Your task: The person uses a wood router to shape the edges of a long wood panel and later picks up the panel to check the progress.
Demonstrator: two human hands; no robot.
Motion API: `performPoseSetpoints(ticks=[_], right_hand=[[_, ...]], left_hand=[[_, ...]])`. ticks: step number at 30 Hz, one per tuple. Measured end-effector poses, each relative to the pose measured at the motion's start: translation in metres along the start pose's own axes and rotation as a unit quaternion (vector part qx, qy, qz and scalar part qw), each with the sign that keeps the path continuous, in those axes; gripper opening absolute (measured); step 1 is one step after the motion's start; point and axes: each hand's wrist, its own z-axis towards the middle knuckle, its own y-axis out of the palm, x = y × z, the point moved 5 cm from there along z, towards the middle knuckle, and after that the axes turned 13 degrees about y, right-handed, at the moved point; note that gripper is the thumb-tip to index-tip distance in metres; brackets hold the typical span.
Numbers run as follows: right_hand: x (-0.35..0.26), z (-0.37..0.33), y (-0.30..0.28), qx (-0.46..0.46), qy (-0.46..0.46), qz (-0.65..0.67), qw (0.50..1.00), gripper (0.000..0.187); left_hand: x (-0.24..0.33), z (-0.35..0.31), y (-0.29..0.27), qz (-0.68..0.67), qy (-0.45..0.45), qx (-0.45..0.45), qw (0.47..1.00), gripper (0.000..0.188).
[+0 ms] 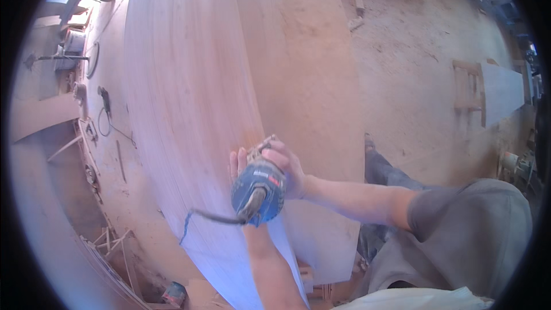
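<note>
My right hand [291, 171] is clamped on the power tool [256, 190] over the panel [186, 74]. Left hand [237, 162] mostly hidden, can't tell its grip. Looks mid-job; finished/remaining split unclear.

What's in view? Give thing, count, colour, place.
Rounded corded power tool: 1, blue, over striped panel
Long striped wooden panel: 1, pinkish-brown, centre-left
Wide flat board: 1, tan, right of striped panel
Slim corded tool: 1, dark, floor, left
Flat rectangular panel: 1, whitish, far right
Small cylindrical container: 1, reddish and dark, lower left
Rim clutter: uncountable, mixed colours, both sides
Grey fabric sleeve: 1, grey, lower right
Right hand: 1, bare, on power tool
Left hand: 1, bare, partly hidden behind power tool
</note>
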Motion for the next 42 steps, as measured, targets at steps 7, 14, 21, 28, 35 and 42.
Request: performPoseSetpoints(ticks=[7,14,21,28,35,42], right_hand=[[0.041,0.117,-0.003,-0.028,0.014,-0.004,0.999,0.077],[0.088,0.249,-0.003,-0.017,0.005,-0.003,1.000,0.082],[0.129,0.372,-0.002,-0.028,0.024,0.002,0.999,0.090],[0.166,0.483,-0.007,-0.045,0.021,0.018,0.999,0.091],[0.205,0.587,-0.008,-0.027,0.005,0.024,0.999,0.087],[0.244,0.687,-0.003,-0.021,0.040,0.011,0.999,0.079]], left_hand=[[-0.047,0.107,0.010,-0.039,-0.062,-0.016,0.997,0.065],[-0.105,0.238,0.030,-0.063,-0.053,-0.024,0.996,0.062],[-0.148,0.359,0.041,-0.085,-0.049,-0.044,0.994,0.060],[-0.198,0.473,0.054,-0.105,-0.058,-0.052,0.991,0.057],[-0.233,0.564,0.062,-0.105,-0.082,-0.036,0.990,0.055],[-0.277,0.646,0.076,-0.100,-0.138,-0.004,0.985,0.053]])
